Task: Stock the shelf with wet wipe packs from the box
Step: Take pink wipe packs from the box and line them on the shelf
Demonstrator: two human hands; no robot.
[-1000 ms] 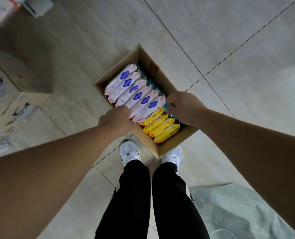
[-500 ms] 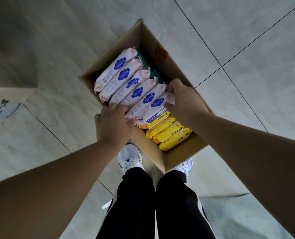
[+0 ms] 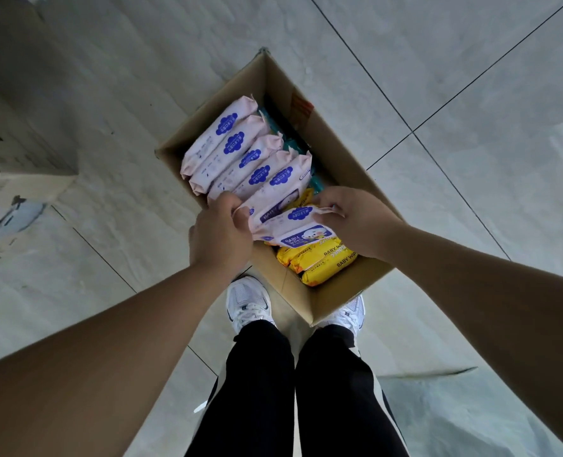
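The left fingers [image 3: 238, 212] curl round the left end of a pink wipe pack [image 3: 293, 225], thumb on top. The right fingertips [image 3: 326, 211] pinch the crimped seal at its right end. Between them the pack lies tilted, its printed face turned up, just over the yellow packs [image 3: 323, 258] at the near end of the box [image 3: 326, 298].

The left hand [image 3: 220, 235] shows its back to the camera, knuckles bent, with the wrist straight. The right hand [image 3: 355, 219] is angled inward, the wrist bent a little over the box's right wall. Both bare forearms come in from the lower corners and converge on the pack.

Further into the box, a row of pink packs [image 3: 240, 153] stands on edge, leaning one against the next. Teal packs [image 3: 316, 184] show in the gap along their right side. The box is open and sits on the grey tiled floor [image 3: 471, 94], touching the toes of the person's white shoes [image 3: 247, 300] below black trousers [image 3: 260, 390]. A second carton [image 3: 9, 199] lies at the left edge, well apart from the box.
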